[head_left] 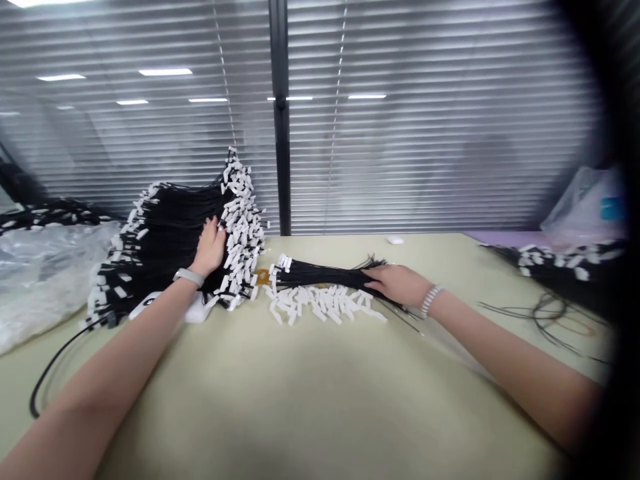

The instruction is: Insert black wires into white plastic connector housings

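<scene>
A tall pile of black cables (175, 220) with white connectors at both ends leans by the blinds on the left. My left hand (210, 247) lies against its right part, fingers stretched out, close to the white connectors (243, 230). Toward the middle of the table is a smaller bundle of black wires (325, 273), with white connectors at its left end and loose ends at its right. Around that right end my right hand (400, 285) is closed. Just in front of the bundle lie several loose white connector pieces (325, 303).
A white device (197, 310) sits partly behind my left forearm. Clear plastic bags (45, 273) lie far left. On the right are more black cables (560, 267), stray wires (550, 313) and another plastic bag (585, 207). A small white object (395, 240) rests at the table's back edge.
</scene>
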